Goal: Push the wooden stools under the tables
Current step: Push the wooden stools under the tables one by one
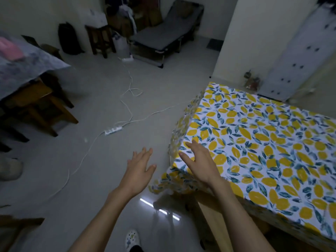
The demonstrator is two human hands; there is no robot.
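My left hand (141, 167) hovers open over the grey floor, fingers spread, holding nothing. My right hand (199, 159) is open above the near corner of the table with the lemon-print cloth (272, 142). A wooden stool (38, 104) stands half under the table with the grey cloth (27, 64) at the left. Another dark wooden stool (101, 40) stands at the far wall with a white box on it. A wooden edge (20, 222) shows at the bottom left corner; I cannot tell what it belongs to.
A white power strip (113, 130) and its cables (130, 88) trail across the floor in the middle. A grey folding bed (163, 35) lies at the back. A black bag (68, 39) leans on the far wall. My white shoe (132, 240) is at the bottom.
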